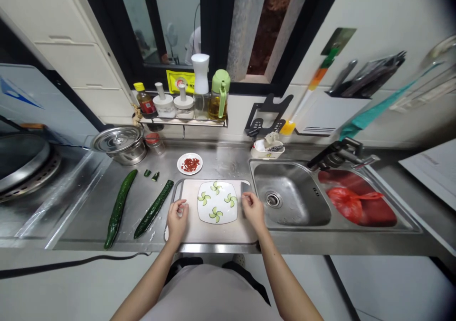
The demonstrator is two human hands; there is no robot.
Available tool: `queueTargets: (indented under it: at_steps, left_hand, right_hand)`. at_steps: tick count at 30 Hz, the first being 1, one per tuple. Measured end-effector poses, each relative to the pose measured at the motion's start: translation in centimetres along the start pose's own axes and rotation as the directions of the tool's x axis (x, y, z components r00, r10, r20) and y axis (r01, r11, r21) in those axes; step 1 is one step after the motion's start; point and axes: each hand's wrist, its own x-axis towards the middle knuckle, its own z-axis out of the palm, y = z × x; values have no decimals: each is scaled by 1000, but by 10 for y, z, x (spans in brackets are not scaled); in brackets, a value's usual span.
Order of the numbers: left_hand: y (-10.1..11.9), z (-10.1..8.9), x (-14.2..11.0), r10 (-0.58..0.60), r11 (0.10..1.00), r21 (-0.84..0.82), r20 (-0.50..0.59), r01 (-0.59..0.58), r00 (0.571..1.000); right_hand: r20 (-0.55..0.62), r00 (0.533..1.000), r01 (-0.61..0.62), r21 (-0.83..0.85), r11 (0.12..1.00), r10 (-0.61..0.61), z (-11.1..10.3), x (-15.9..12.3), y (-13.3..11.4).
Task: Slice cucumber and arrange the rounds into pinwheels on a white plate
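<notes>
A white squarish plate [217, 212] with several green pinwheel shapes lies on a pale cutting board [210, 234]; I cannot tell whether the shapes are printed. My left hand [177, 221] hovers at the board's left side, fingers loosely curled, thumb and index apart, holding nothing I can see. On the other side, my right hand [254, 209] is by the board's grey corner patch [245, 187], fingers loosely bent and apart from the plate. Left of the board lies a cucumber [154, 210], with a second, longer cucumber [120, 209] beyond it. Behind them sit small cucumber ends [155, 176].
A small dish of chopped red pieces [190, 163] stands behind the board. Right of it is the sink [292, 193], with a red plastic bag [347, 203] in the second basin. A lidded pot [123, 145] and a seasoning shelf [185, 121] are at the back.
</notes>
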Motion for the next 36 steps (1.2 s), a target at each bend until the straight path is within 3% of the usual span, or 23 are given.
queueTargets:
  at_steps: [6, 14, 20, 26, 30, 36]
  left_hand:
    - [-1, 9, -5, 13, 995, 101, 63, -19, 998]
    - [-3, 17, -15, 100, 987, 114, 86, -109, 991]
    - [3, 18, -19, 110, 991, 69, 98, -117, 989]
    - [11, 16, -17, 66, 997, 23, 90, -69, 994]
    - [6, 16, -13, 41, 999, 5, 72, -41, 997]
    - [-9, 14, -6, 20, 1000, -9, 51, -20, 998]
  right_hand:
    - [113, 990, 90, -32, 995, -86, 20, 16, -30]
    - [236, 951, 221, -68, 973, -199, 60, 66, -76]
    - [358, 903, 320, -196, 927, -236, 107, 113, -88]
    - [501, 824, 459, -322, 828, -263, 154, 154, -99]
    - [578, 780, 503, -350, 791, -240, 185, 170, -105]
    - [607, 767, 513, -386, 767, -208, 217, 181, -110]
